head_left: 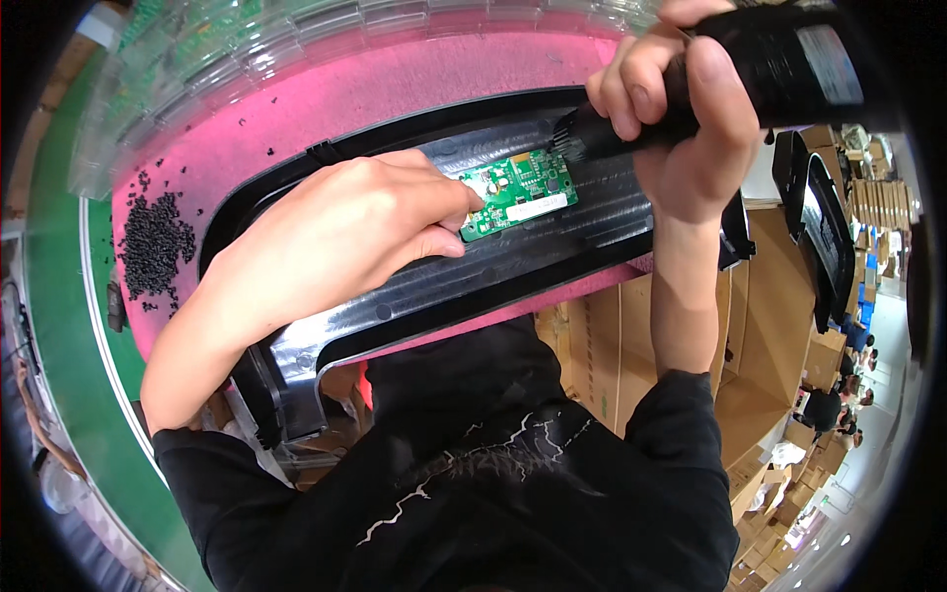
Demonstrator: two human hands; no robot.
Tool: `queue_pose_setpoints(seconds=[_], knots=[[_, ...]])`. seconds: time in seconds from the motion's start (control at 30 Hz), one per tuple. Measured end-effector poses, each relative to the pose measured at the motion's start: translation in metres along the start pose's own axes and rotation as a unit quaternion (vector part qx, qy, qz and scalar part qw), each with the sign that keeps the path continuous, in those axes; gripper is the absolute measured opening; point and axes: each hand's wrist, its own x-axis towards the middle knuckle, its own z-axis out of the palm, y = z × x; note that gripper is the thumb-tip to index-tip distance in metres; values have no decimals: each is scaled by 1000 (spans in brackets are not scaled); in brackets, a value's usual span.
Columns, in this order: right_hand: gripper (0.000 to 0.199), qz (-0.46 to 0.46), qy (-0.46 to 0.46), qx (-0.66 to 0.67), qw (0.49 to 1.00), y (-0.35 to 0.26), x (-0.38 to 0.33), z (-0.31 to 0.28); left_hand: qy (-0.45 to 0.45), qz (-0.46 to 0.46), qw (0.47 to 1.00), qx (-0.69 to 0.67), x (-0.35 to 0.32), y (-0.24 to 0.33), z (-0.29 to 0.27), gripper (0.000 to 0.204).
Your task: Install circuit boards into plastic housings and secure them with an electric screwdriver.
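A green circuit board [524, 188] with a white label strip lies inside a long, glossy black plastic housing [602, 202]. My left hand [380, 212] is closed at the board's left end, with fingertips pressed on it. In my right hand [681, 109] is a thick black electric screwdriver [779, 74], held tilted with fingers wrapped round its body. Its nose points down at the board's upper right corner; the bit and whatever is under it cannot be made out.
Pink matting [414, 74] lies under the housing, with a pile of small black screws [156, 247] at the left. Stacked clear plastic trays [247, 64] line the far edge. An open cardboard box [760, 335] stands at the right, near another black curved part [819, 232].
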Motion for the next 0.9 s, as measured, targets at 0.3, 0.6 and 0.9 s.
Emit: queue_pose_setpoints(seconds=[0.3,0.6,0.9], knots=[[35,-85,-179,4,980,-12,21,-39,15,20,1000,-3,1,2,-1,22],[33,-61,-145,-13,988,-2,18,-43,9,6,1000,-4,0,1,0,23],[31,-27,-212,15,977,2,23,-43,10,10,1000,-7,1,1,0,23]])
